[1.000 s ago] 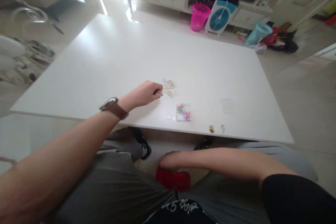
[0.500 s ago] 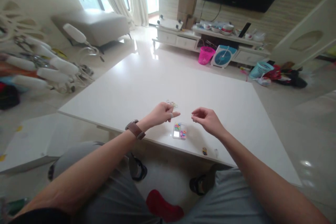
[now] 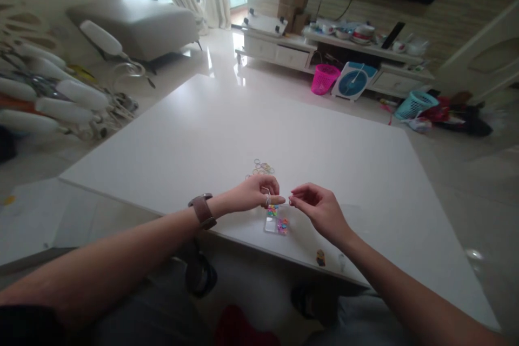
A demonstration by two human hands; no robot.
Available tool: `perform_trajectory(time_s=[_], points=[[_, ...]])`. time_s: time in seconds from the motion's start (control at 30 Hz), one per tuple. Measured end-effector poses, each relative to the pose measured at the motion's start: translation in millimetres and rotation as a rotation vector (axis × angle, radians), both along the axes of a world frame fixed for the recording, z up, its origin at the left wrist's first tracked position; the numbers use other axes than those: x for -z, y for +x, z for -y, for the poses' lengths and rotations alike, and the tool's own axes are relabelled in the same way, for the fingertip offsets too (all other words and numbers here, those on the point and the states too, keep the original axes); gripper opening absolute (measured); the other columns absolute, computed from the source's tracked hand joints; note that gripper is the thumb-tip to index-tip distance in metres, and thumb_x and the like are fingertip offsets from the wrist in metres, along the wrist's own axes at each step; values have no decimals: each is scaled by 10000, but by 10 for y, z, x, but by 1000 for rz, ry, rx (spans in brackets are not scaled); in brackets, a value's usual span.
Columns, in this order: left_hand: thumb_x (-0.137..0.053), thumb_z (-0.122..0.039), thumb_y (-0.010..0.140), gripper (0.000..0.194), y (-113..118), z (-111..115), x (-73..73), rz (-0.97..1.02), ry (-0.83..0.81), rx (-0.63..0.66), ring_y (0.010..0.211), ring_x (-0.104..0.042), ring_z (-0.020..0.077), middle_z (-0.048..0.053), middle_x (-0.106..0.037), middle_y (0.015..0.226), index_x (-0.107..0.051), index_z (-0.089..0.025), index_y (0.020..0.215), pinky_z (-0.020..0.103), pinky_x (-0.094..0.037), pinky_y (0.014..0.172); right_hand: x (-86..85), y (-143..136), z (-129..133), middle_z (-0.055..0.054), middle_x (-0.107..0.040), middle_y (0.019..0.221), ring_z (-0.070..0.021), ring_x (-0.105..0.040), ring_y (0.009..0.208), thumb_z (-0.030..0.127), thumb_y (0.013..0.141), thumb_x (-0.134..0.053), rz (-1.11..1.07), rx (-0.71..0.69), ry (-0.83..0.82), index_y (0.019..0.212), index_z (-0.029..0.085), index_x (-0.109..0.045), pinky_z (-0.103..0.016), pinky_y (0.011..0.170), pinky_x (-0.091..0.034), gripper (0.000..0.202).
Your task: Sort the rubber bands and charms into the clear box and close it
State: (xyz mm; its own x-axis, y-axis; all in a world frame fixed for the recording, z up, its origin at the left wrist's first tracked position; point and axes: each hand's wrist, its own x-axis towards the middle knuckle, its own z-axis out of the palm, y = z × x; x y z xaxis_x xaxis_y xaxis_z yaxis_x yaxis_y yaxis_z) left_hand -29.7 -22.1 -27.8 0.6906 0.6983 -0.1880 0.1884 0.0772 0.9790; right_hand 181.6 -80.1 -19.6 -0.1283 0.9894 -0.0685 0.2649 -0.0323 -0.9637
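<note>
My left hand is held over the near part of the white table, fingers curled, with a pale loop around the thumb. Close on its right, my right hand pinches something tiny and whitish between thumb and fingertip, too small to make out. Just below the hands lies a small clear divided box with colourful little pieces in some compartments. Several thin coloured rings lie behind my left hand. Near the front edge are a small yellow and dark figure and a small clear item.
The white table spreads forward and to both sides. Beyond it stand a pink basket, a blue and white fan and a teal basket. White padded equipment is at the left.
The view has tilted and shifted, so the table things sit lower. My hands have come closer together, and my left hand's fingers are now nearer the divided box.
</note>
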Motion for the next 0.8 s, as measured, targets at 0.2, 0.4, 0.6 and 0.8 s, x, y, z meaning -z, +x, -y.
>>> perform_trajectory(time_s=[0.2,0.4,0.6,0.8], points=[[-690,-387,816,268,64,84,50,34,79,62,779,-606,133,46,-692,865,-675,-154,946,252,-464,688,62,-16,35,-62,-718,814,-184,-674,749,375,807,-726,50,-7,-35,868,169,-683,-298,705,-545,219],[-629,-270,839,137,103,49,33,-65,161,55,715,-587,114,18,-669,764,-672,-148,883,232,-441,647,44,-45,13,-42,-713,791,-167,-660,733,290,822,-693,125,-41,10,824,175,-706,-284,695,-525,115],[-630,-179,753,175,40,-88,-139,-354,347,141,653,-555,100,-7,-650,743,-671,-173,922,224,-380,598,56,40,-33,-12,-672,764,-133,-611,708,138,801,-641,324,-74,154,768,174,-692,-263,684,-484,71],[-605,-117,691,112,-56,-20,-169,-465,534,175,568,-434,82,-36,-534,590,-537,-166,617,240,-294,566,190,128,-28,-2,-623,749,-117,-557,685,93,801,-629,470,-191,166,760,172,-680,-254,661,-434,102]])
